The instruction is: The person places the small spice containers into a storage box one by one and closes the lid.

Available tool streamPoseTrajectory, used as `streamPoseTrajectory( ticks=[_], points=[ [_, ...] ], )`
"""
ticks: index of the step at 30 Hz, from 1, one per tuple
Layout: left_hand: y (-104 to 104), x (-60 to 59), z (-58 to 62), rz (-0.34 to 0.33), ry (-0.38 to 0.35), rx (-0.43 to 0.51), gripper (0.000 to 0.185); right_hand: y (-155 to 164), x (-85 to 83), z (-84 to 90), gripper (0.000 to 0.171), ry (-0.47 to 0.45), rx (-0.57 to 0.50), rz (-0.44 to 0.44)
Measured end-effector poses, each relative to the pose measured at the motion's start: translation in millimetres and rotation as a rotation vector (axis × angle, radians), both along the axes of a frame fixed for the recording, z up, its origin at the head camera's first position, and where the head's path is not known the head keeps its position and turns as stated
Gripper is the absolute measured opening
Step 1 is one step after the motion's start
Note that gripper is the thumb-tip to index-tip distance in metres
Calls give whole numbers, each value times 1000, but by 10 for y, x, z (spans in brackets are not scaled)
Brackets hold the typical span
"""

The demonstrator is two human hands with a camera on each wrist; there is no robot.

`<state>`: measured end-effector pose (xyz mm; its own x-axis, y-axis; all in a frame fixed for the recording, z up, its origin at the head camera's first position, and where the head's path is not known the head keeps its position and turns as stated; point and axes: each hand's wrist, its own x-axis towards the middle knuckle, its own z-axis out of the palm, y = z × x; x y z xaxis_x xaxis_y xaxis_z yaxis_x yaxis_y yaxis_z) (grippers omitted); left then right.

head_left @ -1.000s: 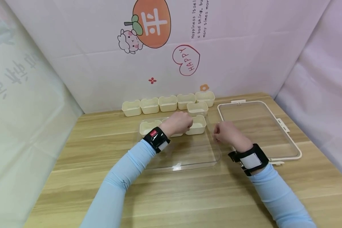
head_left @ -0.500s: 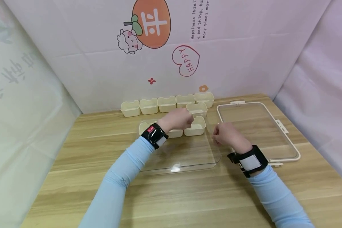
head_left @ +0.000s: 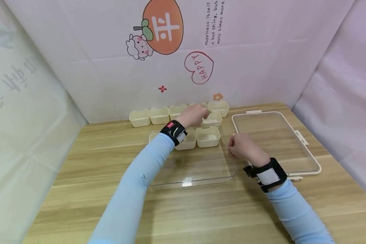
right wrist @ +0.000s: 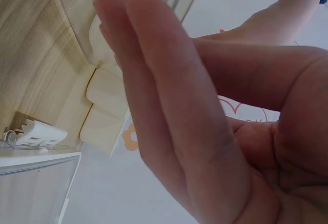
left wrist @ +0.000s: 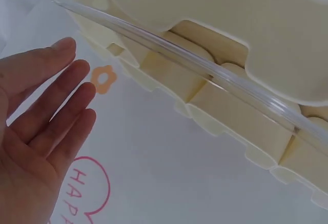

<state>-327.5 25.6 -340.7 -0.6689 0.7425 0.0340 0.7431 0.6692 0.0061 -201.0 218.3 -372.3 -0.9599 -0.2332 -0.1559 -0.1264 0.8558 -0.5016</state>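
My left hand (head_left: 196, 115) reaches past the clear plastic tray (head_left: 198, 169) and hovers over the back row of cream cups (head_left: 159, 115), near a loose cup (head_left: 214, 119). In the left wrist view its fingers (left wrist: 48, 106) are straight and hold nothing, and the cups (left wrist: 230, 106) lie beyond the tray rim (left wrist: 169, 47). Two cream cups (head_left: 208, 137) show along the tray's far side; my arm partly hides a third. My right hand (head_left: 241, 145) stays by the tray's right rim. Its fingers (right wrist: 169, 106) lie straight and together, empty.
A clear lid with a cream frame (head_left: 305, 142) lies flat to the right of the tray. Printed backdrop walls (head_left: 109, 74) close in the wooden table (head_left: 201, 210) at the back and both sides.
My left hand has lifted off the cups in the tray and moved back toward the row by the wall. The right hand has barely moved.
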Motion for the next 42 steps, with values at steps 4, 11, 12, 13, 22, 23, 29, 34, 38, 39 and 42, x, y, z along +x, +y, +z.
streamPoseTrajectory(
  ticks=[4, 11, 12, 13, 22, 23, 29, 34, 38, 39, 42],
  points=[
    [63, -78, -42, -7, -41, -59, 28, 10, 2, -12, 14, -6, 5, -5],
    [158, -132, -71, -25, -57, -116, 25, 11, 2, -10, 13, -5, 21, -11],
    [168, -133, -67, -25, -56, -122, 24, 10, 2, -8, 14, -1, 22, -8],
    [171, -136, -73, -24, -56, -126, 25, 7, 2, -13, 14, 2, 23, -4],
    [205, -182, -136, -3, -76, -145, 24, -13, 4, -13, 15, -10, 6, -15],
    [211, -189, -139, -4, -79, -147, 24, -11, 4, -11, 15, -12, 6, -17],
    [255, -258, -191, -8, -91, -171, 33, 0, 6, -9, 14, -16, 9, -28],
    [254, -266, -231, 14, -101, -167, 28, -3, 14, -6, 14, -17, 10, -27],
    [238, -243, -242, 22, -106, -162, 20, -5, 14, -9, 14, -18, 1, -22],
    [235, -242, -244, 15, -103, -159, 20, -4, 14, -8, 14, -17, 0, -22],
    [225, -250, -255, -5, -89, -150, 28, -3, 13, -4, 13, -12, 1, -24]
  ],
)
